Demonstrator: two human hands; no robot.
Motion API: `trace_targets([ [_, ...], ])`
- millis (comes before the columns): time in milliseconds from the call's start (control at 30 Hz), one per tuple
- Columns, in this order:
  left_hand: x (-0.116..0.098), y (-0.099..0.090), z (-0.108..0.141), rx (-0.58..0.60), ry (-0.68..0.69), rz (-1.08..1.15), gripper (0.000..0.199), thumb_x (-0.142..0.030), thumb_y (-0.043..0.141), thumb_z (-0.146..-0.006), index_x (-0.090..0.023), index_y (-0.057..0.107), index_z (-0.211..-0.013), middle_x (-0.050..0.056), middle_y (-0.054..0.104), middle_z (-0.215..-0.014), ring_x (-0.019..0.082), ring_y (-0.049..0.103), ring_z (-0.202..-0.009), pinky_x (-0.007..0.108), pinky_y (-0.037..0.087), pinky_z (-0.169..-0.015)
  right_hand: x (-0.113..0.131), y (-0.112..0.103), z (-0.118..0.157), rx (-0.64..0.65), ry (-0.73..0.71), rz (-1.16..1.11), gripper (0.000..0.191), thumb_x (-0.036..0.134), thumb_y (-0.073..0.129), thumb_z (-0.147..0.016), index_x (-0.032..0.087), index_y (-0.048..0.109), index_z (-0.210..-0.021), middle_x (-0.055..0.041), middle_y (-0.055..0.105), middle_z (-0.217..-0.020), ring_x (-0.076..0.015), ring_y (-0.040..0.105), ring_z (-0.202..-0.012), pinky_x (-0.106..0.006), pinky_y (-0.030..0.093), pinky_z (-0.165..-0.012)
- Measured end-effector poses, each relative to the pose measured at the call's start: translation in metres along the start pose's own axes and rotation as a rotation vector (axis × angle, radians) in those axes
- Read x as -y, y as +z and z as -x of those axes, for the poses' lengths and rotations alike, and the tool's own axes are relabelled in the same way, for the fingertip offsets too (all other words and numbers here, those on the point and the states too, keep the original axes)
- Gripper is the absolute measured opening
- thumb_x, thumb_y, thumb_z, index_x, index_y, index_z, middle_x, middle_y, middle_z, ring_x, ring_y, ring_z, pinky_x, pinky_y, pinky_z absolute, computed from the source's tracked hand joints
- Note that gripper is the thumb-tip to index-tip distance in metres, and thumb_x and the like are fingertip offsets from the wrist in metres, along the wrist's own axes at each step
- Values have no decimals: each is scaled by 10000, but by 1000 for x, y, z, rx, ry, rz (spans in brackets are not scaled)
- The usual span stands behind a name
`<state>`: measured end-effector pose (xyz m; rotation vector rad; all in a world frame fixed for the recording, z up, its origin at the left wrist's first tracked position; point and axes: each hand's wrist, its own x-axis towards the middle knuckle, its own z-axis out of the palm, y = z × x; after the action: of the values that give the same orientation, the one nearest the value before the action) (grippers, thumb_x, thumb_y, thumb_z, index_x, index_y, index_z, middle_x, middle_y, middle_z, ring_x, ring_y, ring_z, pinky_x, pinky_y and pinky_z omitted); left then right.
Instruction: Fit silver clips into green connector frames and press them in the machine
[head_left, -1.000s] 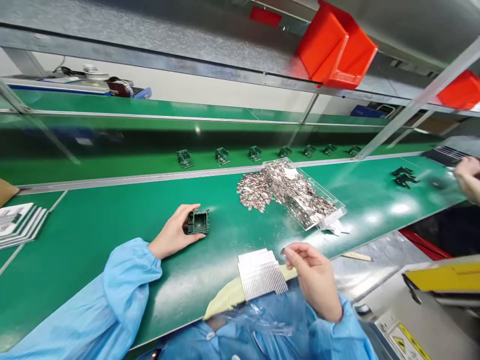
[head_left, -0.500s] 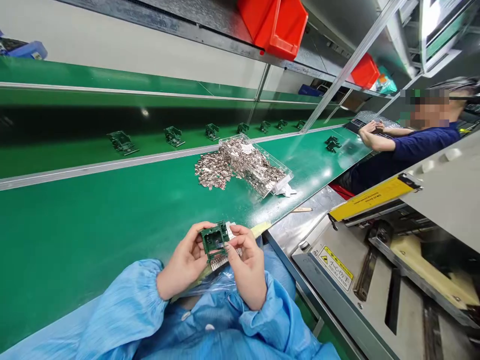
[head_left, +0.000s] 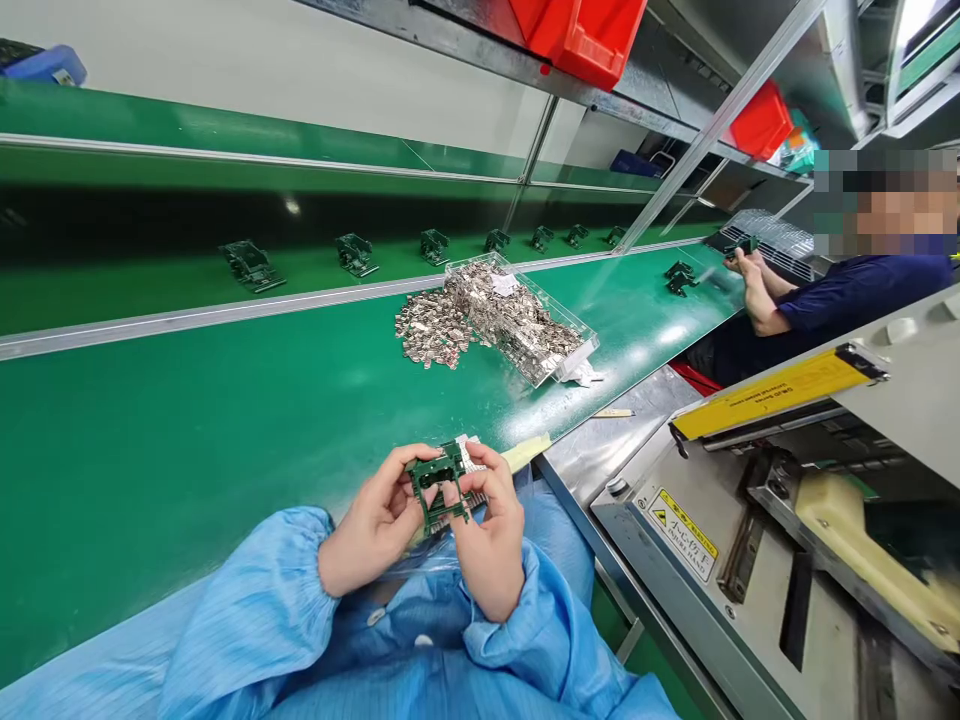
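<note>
A green plastic frame (head_left: 442, 478) with an open middle is held up between my two hands, above the near edge of the green table (head_left: 187, 430). My left hand (head_left: 373, 523) grips its left side. On the right side, my right hand (head_left: 491, 530) has its fingers and thumb closed on the frame. Whether a small piece sits under those fingertips is too small to tell. Behind the hands lie a white strip with a row of teeth and some yellow paper (head_left: 527, 452). Farther back, small metal pieces (head_left: 431, 328) lie in a pile beside a clear tray (head_left: 577, 358) full of them.
Several green frames (head_left: 356, 254) stand in a row on the belt beyond the metal rail. A machine with a yellow label (head_left: 772, 395) is at the right. Another person's arm (head_left: 769, 300) holds a dark green part at the far right. Red bins (head_left: 581, 45) sit overhead.
The green frame has turned in my hands, and my thumbs have moved closer together at its opening. The other person's hands now hold a dark green part. The view has shifted slightly.
</note>
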<state>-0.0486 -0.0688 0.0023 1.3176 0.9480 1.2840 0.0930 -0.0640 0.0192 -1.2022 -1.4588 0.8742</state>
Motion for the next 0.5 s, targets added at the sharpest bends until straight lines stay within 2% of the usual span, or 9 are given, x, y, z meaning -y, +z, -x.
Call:
trace_targets([
  [100,1,1,1,-38,-17,-31,261,-243,526,-914,-264,488,-1171,20,572,-1006,117,566,-838,202,496,-748,1,1,1,14,9,-35,50,227,611,-825,205,599,-782,-81,580,-1159,-242,528,-1126,-392,407,-964],
  [200,-1,3,3,-59,-98,-22,270,-284,528,-911,-256,476,-1174,26,572,-982,127,560,-787,222,493,-696,3,2,2,27,135,-173,51,257,602,-835,213,585,-855,-40,622,-954,-185,602,-852,-305,495,-747],
  [300,-4,4,4,-69,-150,-33,283,-310,543,-899,-243,478,-1165,18,580,-916,129,547,-735,225,484,-662,5,5,0,42,267,-317,108,273,645,-787,209,565,-821,10,589,-740,-144,564,-635,-246,485,-578],
  [500,-8,6,3,-109,-170,-34,271,-303,576,-865,-228,507,-1116,3,571,-838,133,543,-681,221,471,-612,5,8,-3,16,336,-418,182,263,700,-680,205,532,-719,23,538,-661,-127,497,-580,-220,455,-516],
])
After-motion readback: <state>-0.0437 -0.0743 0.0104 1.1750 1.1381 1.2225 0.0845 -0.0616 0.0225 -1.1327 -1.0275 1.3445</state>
